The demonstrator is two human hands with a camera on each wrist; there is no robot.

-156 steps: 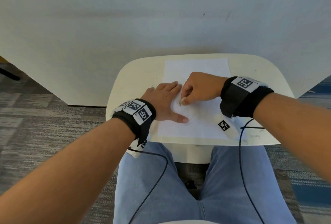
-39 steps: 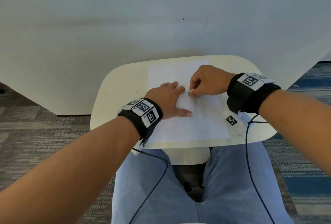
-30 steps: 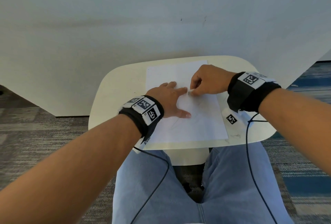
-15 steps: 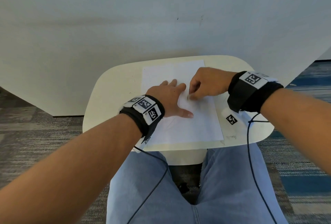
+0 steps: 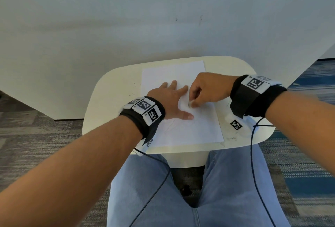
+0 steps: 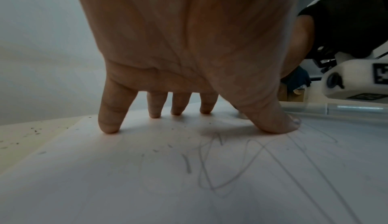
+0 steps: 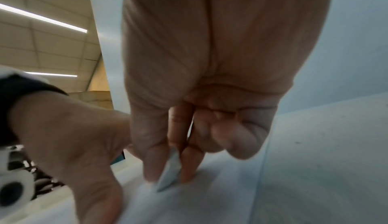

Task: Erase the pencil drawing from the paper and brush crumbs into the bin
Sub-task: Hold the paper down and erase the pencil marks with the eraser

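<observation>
- The left hand (image 5: 169,99) lies flat – fingers spread – pressing the paper (image 5: 190,130) onto the bench (image 5: 112,99).
- The right hand (image 5: 208,88) has its grip pinched on a white eraser (image 7: 169,172) – tip touching paper.

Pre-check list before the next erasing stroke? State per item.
1. Left hand flat on the paper, pinning it: ok.
2. Right hand pinches the eraser, tip on the sheet: ok.
3. Pencil lines gone: not ok, scribbles remain near the left thumb.
4. Crumbs cleared: not ok, specks on paper and table.
5. Bin within reach: cannot tell, none in view.
</observation>
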